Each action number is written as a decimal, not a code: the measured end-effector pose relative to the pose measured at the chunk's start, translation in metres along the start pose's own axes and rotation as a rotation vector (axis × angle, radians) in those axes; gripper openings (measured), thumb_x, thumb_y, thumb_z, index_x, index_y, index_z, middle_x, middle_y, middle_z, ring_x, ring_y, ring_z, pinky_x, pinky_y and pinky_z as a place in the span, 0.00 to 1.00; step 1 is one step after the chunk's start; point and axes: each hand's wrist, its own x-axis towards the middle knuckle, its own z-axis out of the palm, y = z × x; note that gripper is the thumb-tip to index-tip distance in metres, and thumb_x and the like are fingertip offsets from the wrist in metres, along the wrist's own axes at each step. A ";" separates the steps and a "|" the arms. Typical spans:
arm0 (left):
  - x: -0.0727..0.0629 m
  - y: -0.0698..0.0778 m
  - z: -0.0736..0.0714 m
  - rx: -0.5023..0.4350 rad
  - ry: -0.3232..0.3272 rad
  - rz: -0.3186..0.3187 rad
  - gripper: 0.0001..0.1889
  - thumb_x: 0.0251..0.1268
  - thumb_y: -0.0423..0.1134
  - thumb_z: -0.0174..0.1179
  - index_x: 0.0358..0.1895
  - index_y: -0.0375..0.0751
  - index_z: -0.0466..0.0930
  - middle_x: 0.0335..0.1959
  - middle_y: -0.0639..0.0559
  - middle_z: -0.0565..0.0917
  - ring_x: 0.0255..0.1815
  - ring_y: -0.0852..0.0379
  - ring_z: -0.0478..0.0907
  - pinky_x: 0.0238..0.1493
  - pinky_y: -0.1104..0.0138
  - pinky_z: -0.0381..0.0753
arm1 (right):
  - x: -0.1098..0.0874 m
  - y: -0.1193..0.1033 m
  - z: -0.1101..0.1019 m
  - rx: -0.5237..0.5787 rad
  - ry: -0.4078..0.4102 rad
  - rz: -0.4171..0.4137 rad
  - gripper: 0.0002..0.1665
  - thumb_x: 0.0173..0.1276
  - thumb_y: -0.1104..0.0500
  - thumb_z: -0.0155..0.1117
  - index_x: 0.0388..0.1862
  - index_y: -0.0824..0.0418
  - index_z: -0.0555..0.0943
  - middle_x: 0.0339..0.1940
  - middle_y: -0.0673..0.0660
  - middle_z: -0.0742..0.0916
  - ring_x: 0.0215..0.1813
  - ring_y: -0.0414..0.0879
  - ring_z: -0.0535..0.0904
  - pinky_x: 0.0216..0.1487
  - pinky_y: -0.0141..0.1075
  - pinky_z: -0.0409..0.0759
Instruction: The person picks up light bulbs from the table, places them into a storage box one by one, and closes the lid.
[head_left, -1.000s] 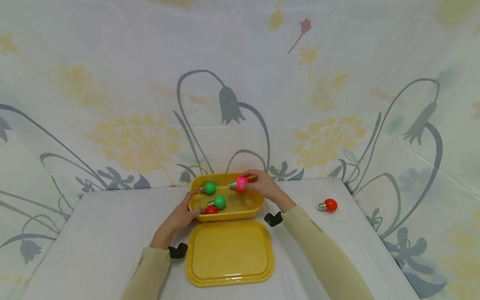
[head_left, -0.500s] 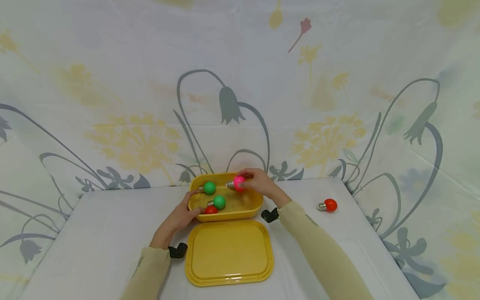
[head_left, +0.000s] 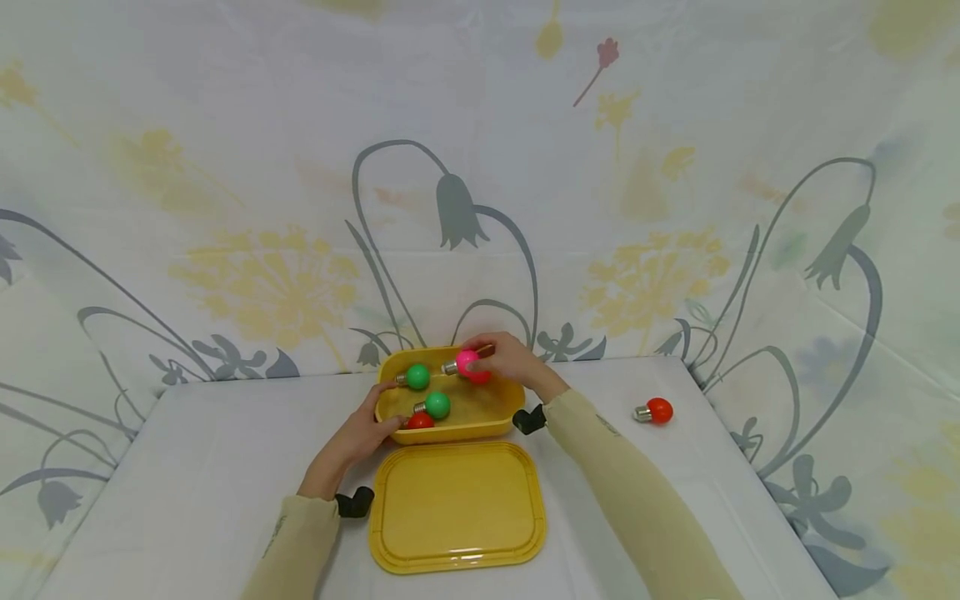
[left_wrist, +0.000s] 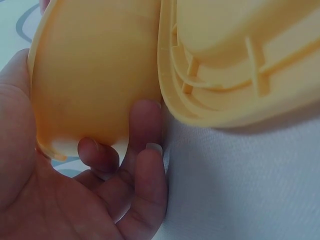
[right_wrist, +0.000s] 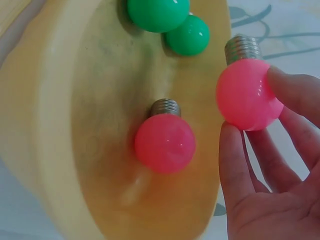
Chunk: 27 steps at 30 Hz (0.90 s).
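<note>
Our right hand (head_left: 512, 362) pinches the pink bulb (head_left: 466, 362) over the yellow box (head_left: 465, 432); our left hand (head_left: 366, 432) grips the box's left end. The pink bulb has shifted left, revealing a red bulb (head_left: 482, 377).

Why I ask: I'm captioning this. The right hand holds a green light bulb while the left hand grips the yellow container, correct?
Not quite: the light bulb in the right hand is pink, not green, as the head view shows. The left hand does grip the yellow container.
</note>
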 end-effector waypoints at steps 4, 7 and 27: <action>0.000 0.000 0.000 -0.003 -0.002 0.003 0.34 0.70 0.43 0.59 0.75 0.47 0.54 0.63 0.30 0.70 0.52 0.40 0.72 0.49 0.56 0.72 | 0.005 0.002 0.001 0.005 -0.025 0.001 0.19 0.67 0.61 0.67 0.56 0.59 0.84 0.56 0.55 0.83 0.56 0.53 0.76 0.58 0.42 0.76; 0.000 0.000 0.000 -0.006 -0.003 0.001 0.34 0.70 0.43 0.59 0.75 0.47 0.55 0.63 0.30 0.70 0.53 0.40 0.72 0.49 0.56 0.72 | 0.008 0.004 0.002 0.003 -0.032 0.007 0.19 0.67 0.62 0.67 0.57 0.59 0.84 0.55 0.55 0.83 0.56 0.53 0.76 0.59 0.42 0.75; 0.000 0.000 0.001 -0.023 -0.003 -0.009 0.34 0.70 0.43 0.59 0.74 0.47 0.55 0.63 0.31 0.70 0.52 0.41 0.72 0.46 0.59 0.74 | 0.023 0.015 0.009 -0.094 -0.023 0.042 0.19 0.65 0.65 0.66 0.56 0.61 0.84 0.55 0.56 0.84 0.55 0.51 0.75 0.63 0.44 0.70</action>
